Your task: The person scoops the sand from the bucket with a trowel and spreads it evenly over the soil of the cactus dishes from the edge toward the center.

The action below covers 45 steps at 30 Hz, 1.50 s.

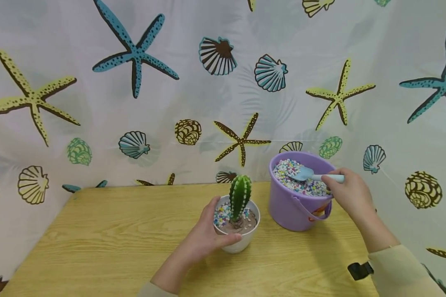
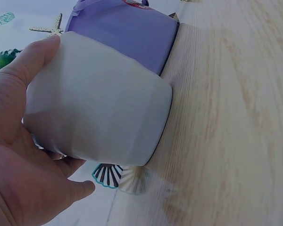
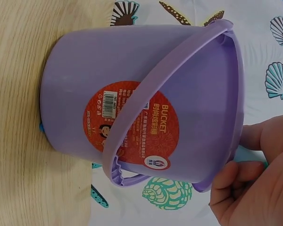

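My left hand (image 1: 204, 233) grips a white pot (image 2: 101, 99) by its side, thumb at the near rim and fingers round the left. In it a green cactus (image 1: 240, 197) stands upright in brown soil, with colourful pebbles (image 1: 223, 213) covering the left part of the surface. At the right, my right hand (image 1: 351, 192) holds a light blue scoop (image 1: 304, 173) by its handle over the rim of a purple bucket (image 1: 290, 208). The scoop's blade lies on the multicoloured pebbles (image 1: 288, 167) that fill much of the bucket. In the right wrist view the scoop is mostly hidden behind the rim.
Both containers stand on a light wooden table (image 1: 107, 231). The bucket's handle (image 3: 167, 89) hangs down across a red label (image 3: 132, 127). Behind the table hangs a white curtain (image 1: 193, 99) printed with starfish and shells. A black strap (image 1: 359, 271) sits by the right sleeve.
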Each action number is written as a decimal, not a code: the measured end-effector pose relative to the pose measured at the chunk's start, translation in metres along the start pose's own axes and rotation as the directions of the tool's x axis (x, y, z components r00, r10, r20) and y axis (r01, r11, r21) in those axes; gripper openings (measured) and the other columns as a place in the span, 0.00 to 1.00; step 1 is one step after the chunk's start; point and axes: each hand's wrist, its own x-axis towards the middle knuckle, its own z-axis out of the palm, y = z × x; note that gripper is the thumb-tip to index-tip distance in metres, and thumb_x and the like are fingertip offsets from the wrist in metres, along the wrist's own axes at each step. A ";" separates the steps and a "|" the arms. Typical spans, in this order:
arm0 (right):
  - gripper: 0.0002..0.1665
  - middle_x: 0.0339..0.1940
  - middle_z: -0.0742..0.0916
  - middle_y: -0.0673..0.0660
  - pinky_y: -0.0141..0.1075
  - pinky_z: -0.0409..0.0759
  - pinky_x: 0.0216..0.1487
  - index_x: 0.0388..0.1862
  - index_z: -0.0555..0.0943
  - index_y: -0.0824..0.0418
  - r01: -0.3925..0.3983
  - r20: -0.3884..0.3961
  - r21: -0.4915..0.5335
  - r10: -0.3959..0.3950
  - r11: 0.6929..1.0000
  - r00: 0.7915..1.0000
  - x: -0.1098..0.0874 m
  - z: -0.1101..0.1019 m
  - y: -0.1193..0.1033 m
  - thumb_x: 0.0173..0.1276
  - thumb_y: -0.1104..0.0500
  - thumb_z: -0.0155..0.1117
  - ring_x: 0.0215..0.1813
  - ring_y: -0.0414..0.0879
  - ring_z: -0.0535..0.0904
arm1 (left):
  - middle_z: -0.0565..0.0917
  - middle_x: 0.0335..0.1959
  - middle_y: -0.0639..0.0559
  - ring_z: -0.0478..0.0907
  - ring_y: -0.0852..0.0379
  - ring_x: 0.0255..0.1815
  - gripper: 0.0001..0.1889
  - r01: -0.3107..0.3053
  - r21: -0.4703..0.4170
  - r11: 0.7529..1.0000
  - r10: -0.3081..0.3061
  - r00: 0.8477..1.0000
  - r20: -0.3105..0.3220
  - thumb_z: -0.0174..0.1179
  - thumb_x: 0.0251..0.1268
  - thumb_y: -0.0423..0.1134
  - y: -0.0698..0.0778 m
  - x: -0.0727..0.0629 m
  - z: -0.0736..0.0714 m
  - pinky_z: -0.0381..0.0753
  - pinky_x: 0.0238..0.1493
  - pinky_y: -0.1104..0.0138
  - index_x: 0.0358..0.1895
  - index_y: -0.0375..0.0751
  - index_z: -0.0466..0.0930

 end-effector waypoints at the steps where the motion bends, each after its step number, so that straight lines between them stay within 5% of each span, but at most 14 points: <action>1: 0.31 0.48 0.90 0.64 0.43 0.75 0.34 0.63 0.82 0.65 -0.003 0.002 0.010 0.003 1.000 1.000 0.001 0.000 0.001 0.86 0.38 0.60 0.38 0.53 0.77 | 0.55 0.88 0.35 0.62 0.29 0.83 0.68 -0.002 0.003 1.000 0.002 1.000 -0.002 0.86 0.57 0.57 0.000 0.000 0.000 0.62 0.79 0.31 0.92 0.50 0.45; 32: 0.31 0.48 0.90 0.62 0.43 0.74 0.35 0.64 0.82 0.63 0.015 -0.093 -0.003 -0.015 1.000 0.996 0.000 0.010 0.006 0.86 0.37 0.60 0.38 0.54 0.79 | 0.55 0.88 0.34 0.62 0.29 0.83 0.67 0.001 0.016 1.000 -0.002 1.000 0.009 0.86 0.57 0.57 0.001 0.002 0.002 0.63 0.79 0.31 0.92 0.49 0.45; 45: 0.31 0.52 0.92 0.64 0.43 0.78 0.42 0.64 0.82 0.64 -0.012 -0.093 0.095 0.021 0.995 0.995 -0.001 0.010 0.011 0.86 0.38 0.61 0.47 0.55 0.84 | 0.55 0.88 0.35 0.61 0.30 0.83 0.67 -0.003 0.014 1.000 0.003 1.000 0.010 0.85 0.58 0.58 0.001 0.002 0.002 0.63 0.79 0.31 0.92 0.49 0.45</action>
